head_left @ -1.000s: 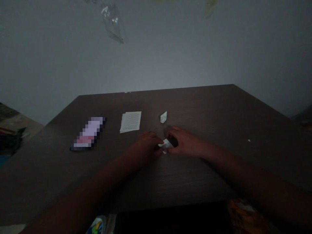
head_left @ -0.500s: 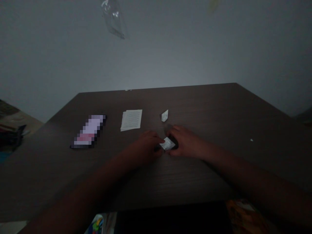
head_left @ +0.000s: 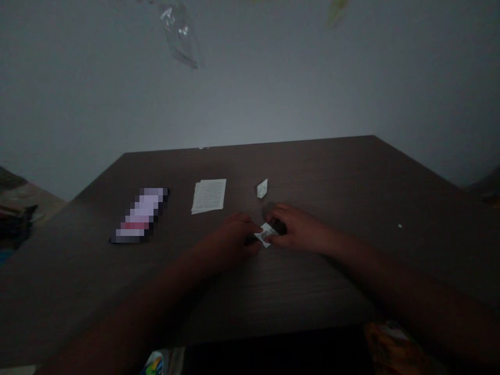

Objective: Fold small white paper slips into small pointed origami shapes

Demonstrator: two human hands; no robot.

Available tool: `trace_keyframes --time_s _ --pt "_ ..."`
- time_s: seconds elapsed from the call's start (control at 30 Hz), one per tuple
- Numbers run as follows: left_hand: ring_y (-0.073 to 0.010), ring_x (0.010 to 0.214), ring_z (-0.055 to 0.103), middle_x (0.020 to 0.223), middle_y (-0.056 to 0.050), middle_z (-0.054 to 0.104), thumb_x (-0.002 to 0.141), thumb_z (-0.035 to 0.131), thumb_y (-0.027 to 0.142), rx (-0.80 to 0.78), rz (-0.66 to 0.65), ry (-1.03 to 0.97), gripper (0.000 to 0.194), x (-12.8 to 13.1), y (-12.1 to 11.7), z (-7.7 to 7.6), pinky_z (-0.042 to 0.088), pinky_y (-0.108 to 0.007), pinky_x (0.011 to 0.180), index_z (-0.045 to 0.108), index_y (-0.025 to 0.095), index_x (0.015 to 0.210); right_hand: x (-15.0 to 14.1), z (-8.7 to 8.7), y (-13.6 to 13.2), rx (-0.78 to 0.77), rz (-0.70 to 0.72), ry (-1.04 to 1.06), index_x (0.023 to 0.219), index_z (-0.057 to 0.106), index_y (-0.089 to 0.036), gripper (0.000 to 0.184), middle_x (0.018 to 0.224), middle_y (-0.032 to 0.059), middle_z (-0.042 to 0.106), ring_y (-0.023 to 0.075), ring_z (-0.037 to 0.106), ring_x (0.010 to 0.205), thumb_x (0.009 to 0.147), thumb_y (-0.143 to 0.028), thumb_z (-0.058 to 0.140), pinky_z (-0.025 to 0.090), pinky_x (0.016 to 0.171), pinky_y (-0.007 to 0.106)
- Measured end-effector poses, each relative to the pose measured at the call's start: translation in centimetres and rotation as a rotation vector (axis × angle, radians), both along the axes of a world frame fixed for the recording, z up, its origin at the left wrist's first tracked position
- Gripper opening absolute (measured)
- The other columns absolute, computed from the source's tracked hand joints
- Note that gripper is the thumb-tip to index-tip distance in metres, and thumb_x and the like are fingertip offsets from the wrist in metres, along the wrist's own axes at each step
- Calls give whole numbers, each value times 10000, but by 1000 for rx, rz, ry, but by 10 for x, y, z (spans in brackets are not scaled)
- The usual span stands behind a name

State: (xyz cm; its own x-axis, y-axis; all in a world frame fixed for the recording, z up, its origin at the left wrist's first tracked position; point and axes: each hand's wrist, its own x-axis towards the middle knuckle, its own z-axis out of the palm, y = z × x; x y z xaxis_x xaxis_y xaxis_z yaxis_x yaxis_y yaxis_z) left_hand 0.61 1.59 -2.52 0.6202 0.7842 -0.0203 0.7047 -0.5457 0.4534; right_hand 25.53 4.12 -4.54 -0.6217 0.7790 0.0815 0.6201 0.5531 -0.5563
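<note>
Between my two hands lies a small folded piece of printed paper (head_left: 266, 234) on the dark wooden table. My left hand (head_left: 239, 235) grips its left corner, with the thumb on top. From the right, my right hand (head_left: 291, 227) has its thumb on the paper's right side, and its fingers curl round behind. Beyond the hands stands another small folded paper piece (head_left: 262, 188). A stack of printed paper sheets (head_left: 209, 196) lies farther left, its edges slightly uneven.
A phone (head_left: 140, 215) with a blurred screen rests on the table (head_left: 336, 172) at the left. A tiny white scrap (head_left: 400, 225) lies at the right. Behind the table rises a wall with a clear plastic bag (head_left: 178, 34) on it. Colourful packages show below the front edge.
My right thumb has moved onto the folded paper, whose visible outline has changed from a diamond to a more pinched shape. The view has tilted slightly upward.
</note>
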Motion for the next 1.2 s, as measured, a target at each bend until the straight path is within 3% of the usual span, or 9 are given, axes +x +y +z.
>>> trace_keyframes --time_s 0.17,0.3,0.53,0.83,1.0,1.2 --pt "-292 1142 747 1117 -76 804 996 844 246 5 91 16 180 9 2 -3 573 -426 1068 858 211 1172 -4 -9 5 39 -25 82 985 736 -216 45 987 51 716 227 668 940 1003 -197 772 464 841 349" --pt "-305 1135 750 1140 -82 802 944 916 293 -3 127 43 272 14 -2 -1 581 -470 1078 840 212 1192 -5 -9 10 3 -47 121 925 771 -217 117 910 24 716 188 655 843 988 -127 729 454 790 318" --pt "-392 1299 703 1314 -147 753 973 859 288 64 119 139 322 20 -15 6 537 -573 1155 792 179 1268 -9 -4 10 4 -117 64 899 776 -223 65 900 24 730 189 662 815 942 -175 781 453 756 313" --pt "-382 1293 673 1324 -153 734 971 843 328 121 72 232 364 25 -24 14 519 -575 1162 753 166 1285 -22 -2 8 13 -248 -39 867 743 -240 119 864 32 724 205 645 798 972 -246 798 419 733 331" --pt "-404 1276 691 1323 -172 723 939 890 420 111 89 190 466 25 -24 8 530 -598 1146 729 159 1291 -17 -2 9 38 -220 -43 894 736 -230 96 889 41 729 210 651 823 989 -226 750 427 746 332" --pt "-345 1247 708 1318 -156 712 1004 764 289 81 89 107 318 20 -19 -3 565 -500 1132 705 150 1284 -7 -4 10 28 -94 108 945 721 -223 93 928 28 746 210 686 878 966 -147 672 472 810 329"
